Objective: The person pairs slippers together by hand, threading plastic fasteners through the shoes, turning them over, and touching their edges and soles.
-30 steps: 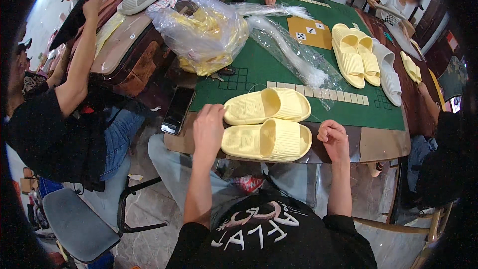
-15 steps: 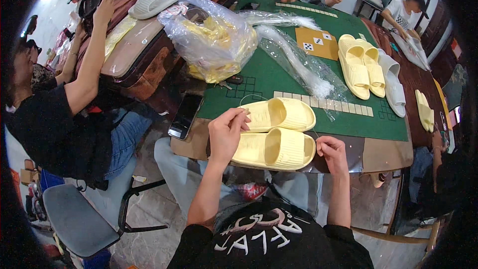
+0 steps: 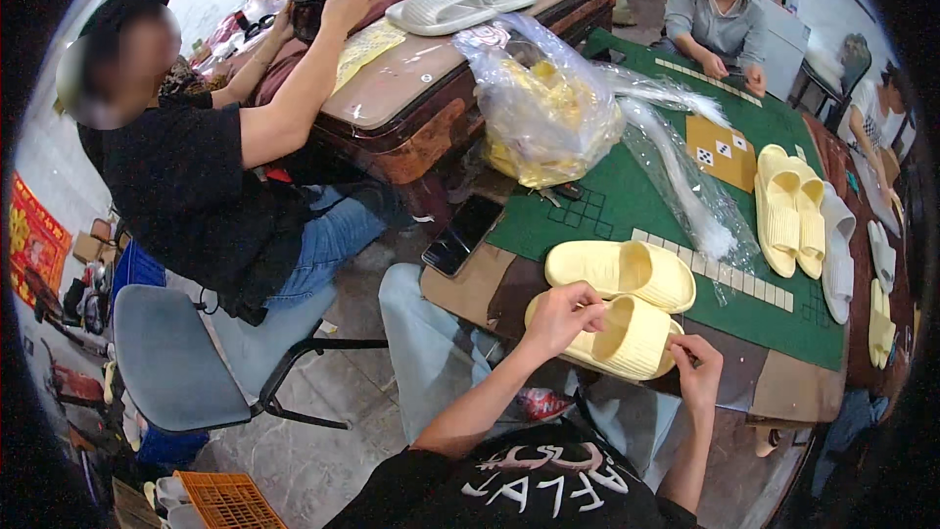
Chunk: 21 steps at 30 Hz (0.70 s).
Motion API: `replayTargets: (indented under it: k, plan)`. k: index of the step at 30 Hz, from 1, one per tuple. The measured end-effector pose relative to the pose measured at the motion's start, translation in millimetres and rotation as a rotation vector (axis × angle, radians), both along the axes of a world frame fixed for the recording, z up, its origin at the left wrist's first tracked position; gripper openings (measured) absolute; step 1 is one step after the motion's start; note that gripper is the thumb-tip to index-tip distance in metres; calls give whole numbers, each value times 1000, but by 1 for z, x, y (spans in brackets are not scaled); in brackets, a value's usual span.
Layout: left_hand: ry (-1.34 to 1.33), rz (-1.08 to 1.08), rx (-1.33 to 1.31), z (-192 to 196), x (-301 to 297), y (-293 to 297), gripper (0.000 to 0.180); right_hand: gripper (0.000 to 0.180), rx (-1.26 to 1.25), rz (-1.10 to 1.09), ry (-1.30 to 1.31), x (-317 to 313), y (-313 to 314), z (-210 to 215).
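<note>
A grey marbled floor and pale walls enclose the room, which has two large pieces of furniture side by side: the surface under work, covered with a green cloth, and a brown table to its upper left. One person in a black top sits at left, and one in a grey top sits across. One grey chair stands at lower left, with one orange crate below it. One clear bag of yellow things sits at the cloth's left corner. Two yellow slippers lie side by side at the surface's near edge, the far one and the near one. Two more yellow slippers and one pale grey slipper lie to the right; two grey slippers lie on the brown table. The left hand is over the near slipper, its grip pinched; the right hand is at its toe, fingers curled and grip nearly closed. Whether either has hold of anything fine, I cannot tell. Two bundles of white strands, one phone, two rows of pale tiles and three dotted white squares complete the count.
</note>
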<state>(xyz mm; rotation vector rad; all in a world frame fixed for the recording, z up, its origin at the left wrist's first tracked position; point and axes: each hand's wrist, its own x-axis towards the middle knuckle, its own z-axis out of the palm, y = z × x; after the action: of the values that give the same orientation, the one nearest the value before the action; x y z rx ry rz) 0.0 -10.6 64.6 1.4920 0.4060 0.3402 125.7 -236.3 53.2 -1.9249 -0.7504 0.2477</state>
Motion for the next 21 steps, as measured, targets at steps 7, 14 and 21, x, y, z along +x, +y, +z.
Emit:
replayTargets:
  k: [7,14,21]
  plan:
    - [6,-214,217,-41,25,-22,12,32,-97,97,-165,-6,7,-4]
    - [11,-294,181,-37,40,-27,20,22,-77,120,-247,1,10,-13]
    - [35,-304,174,-31,36,-31,21,19,-67,217,-244,0,5,-9]
